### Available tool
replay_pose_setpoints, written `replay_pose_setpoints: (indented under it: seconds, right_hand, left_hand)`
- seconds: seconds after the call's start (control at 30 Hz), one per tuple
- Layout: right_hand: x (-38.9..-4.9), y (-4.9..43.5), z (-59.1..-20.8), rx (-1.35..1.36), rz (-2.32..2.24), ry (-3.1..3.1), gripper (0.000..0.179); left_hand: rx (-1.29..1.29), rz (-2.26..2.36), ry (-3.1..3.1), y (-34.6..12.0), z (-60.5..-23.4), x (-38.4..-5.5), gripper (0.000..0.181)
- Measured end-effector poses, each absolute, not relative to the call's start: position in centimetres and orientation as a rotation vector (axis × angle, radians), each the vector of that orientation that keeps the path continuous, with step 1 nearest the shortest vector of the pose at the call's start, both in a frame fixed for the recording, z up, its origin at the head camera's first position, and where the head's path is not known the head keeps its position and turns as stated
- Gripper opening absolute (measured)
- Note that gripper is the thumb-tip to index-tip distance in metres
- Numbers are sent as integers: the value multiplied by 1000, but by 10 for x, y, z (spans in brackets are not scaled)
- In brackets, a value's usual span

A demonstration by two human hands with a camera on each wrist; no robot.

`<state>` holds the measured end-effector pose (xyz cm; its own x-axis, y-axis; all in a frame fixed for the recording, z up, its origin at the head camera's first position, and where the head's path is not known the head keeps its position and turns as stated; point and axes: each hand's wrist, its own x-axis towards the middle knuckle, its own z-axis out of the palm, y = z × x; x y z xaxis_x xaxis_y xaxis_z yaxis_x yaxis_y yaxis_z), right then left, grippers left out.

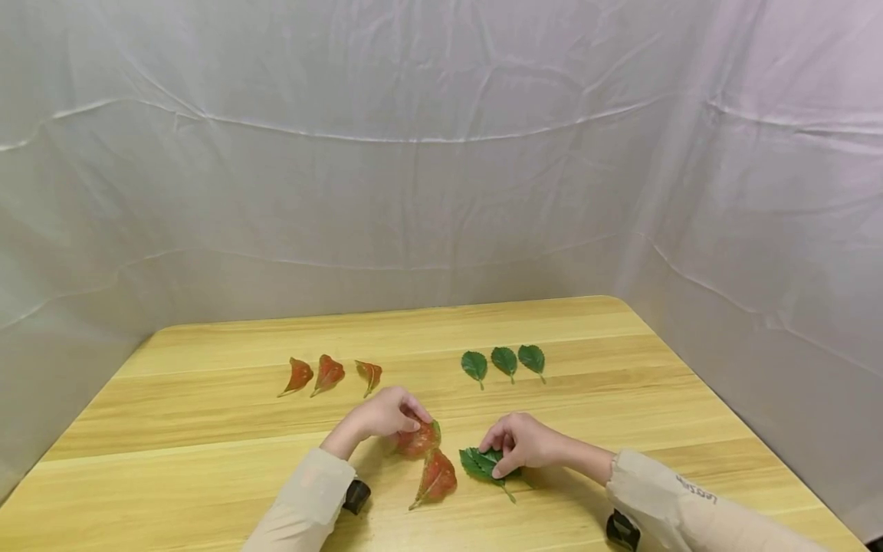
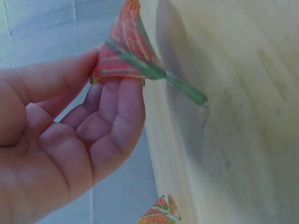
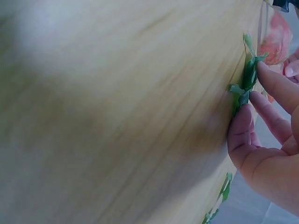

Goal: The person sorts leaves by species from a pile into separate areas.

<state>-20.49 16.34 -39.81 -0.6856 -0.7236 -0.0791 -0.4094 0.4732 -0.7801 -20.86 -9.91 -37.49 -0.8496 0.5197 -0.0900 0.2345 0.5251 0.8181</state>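
My left hand [image 1: 389, 414] pinches a red leaf [image 1: 418, 441] between thumb and fingertips. In the left wrist view that leaf [image 2: 133, 51] is held at its edge, its green stem pointing toward the table. Another red leaf [image 1: 438, 478] lies on the table just in front of it. My right hand [image 1: 527, 443] has its thumb and fingertips on green leaves [image 1: 483, 464], which overlap close to the tabletop. In the right wrist view the fingers grip the green leaves [image 3: 250, 74] from the side, and part of them is hidden behind the hand.
Toward the back left of the wooden table [image 1: 228, 399], three red leaves [image 1: 329, 373] lie in a row. Three green leaves [image 1: 503, 360] form another row at the back right. Pale sheeting [image 1: 414, 192] hangs behind and beside the table.
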Motion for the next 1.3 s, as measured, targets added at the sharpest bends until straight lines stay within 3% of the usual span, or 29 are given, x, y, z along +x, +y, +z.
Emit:
replay_pose_setpoints:
  seconds: [1.3]
  right_hand:
    - [-205, 162, -398, -942, -1059, 2335, 23]
  left_hand:
    - [384, 1433, 2513, -195, -367, -197, 20]
